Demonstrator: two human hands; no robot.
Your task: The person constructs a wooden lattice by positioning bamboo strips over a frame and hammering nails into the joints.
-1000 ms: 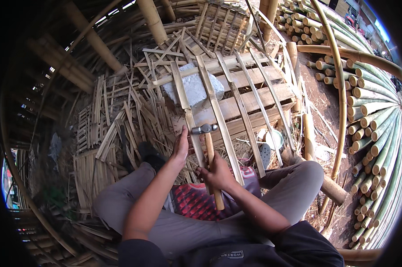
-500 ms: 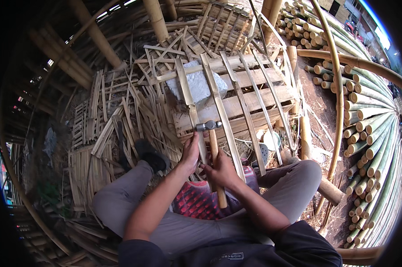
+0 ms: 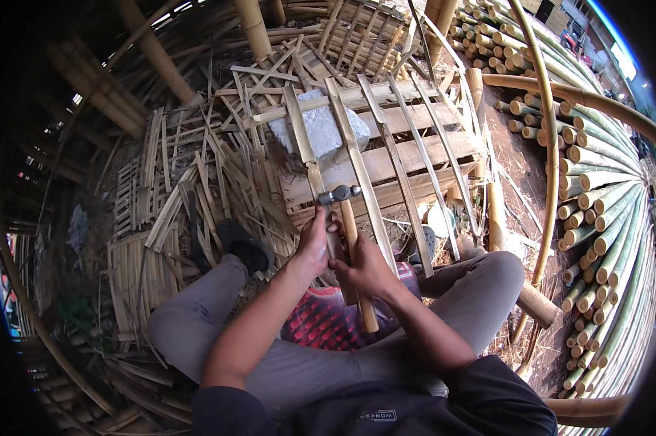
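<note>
My right hand (image 3: 366, 270) is closed round the wooden handle of a hammer (image 3: 348, 227). The hammer's metal head points away from me, just beyond my left hand's fingertips. Fingers of my left hand (image 3: 313, 241) grip the near part of a bamboo strip (image 3: 299, 138), the leftmost of several in a slatted frame. These strips run away from me over a pale stone block (image 3: 326, 134) and a low wooden plank platform (image 3: 415, 158). A crosspiece joins them near the far end. Part of the gripped strip is hidden behind my hands.
Split bamboo scraps (image 3: 226, 171) cover the ground at left. Bamboo posts (image 3: 252, 29) stand at the back. Cut bamboo poles (image 3: 604, 211) are stacked at right, behind a bent bamboo rail (image 3: 549, 145). A red patterned cloth (image 3: 321, 320) lies between my legs.
The whole view has shifted slightly, with most things a little higher in the picture. Both hands keep their holds on the bamboo strip and the hammer.
</note>
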